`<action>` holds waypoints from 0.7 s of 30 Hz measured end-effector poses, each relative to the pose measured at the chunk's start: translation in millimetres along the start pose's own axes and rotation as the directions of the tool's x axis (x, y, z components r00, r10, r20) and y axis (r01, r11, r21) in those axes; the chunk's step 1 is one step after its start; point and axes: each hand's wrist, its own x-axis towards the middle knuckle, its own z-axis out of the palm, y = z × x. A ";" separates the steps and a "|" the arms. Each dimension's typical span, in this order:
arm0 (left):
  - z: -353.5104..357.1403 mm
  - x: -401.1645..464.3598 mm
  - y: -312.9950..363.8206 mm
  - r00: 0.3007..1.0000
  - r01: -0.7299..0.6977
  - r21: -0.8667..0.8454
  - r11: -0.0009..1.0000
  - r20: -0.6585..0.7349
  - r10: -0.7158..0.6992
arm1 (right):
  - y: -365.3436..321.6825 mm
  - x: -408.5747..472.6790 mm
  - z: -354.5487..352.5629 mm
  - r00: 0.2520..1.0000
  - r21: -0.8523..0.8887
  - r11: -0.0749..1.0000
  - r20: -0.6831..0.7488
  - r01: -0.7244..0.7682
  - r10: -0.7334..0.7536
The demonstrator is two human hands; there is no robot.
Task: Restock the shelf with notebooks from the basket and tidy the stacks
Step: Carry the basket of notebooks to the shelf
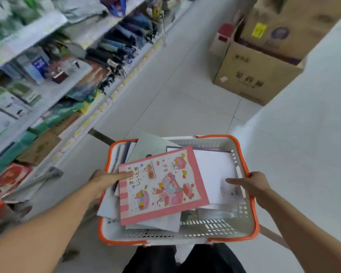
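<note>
Presently you are reaching into the basket (252, 196) with both hands spread and clamped on nothing: your left hand (104, 179) is laying an extended finger on the near-left corner of the pink notebook (161, 186), and your right hand (251, 184) is resting at the right rim with a finger pointing onto the white notebook (215, 174). Risk noted: the pink notebook is lying askew atop a loose, uneven pile, so lifting it by one corner is likely to bend it or drag neighbours over the rim before reaching the shelf (53, 107).

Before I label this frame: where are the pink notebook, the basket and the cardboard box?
pink notebook (161, 186), head view, cover's middle.
basket (253, 209), head view, orange right rim.
cardboard box (250, 75), head view, printed front face.
</note>
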 end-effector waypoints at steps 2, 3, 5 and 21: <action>7.3 21.4 61.5 1.000 -0.002 0.029 1.000 -0.021 0.003 | -36.8 34.3 -23.3 1.000 0.001 1.000 -0.006 -0.003 0.003; 10.6 29.0 92.1 1.000 -0.002 0.049 0.999 -0.027 0.004 | -57.6 51.5 -34.4 1.000 0.016 1.000 -0.003 0.003 -0.003; 18.1 44.6 150.5 0.999 -0.015 0.065 0.998 -0.030 0.017 | -98.2 89.0 -53.8 1.000 0.025 1.000 0.006 -0.003 0.003; 31.7 196.0 497.2 0.976 0.113 -0.114 0.987 -0.172 -0.131 | -486.2 399.3 -125.5 0.987 -0.144 0.986 0.147 0.086 -0.065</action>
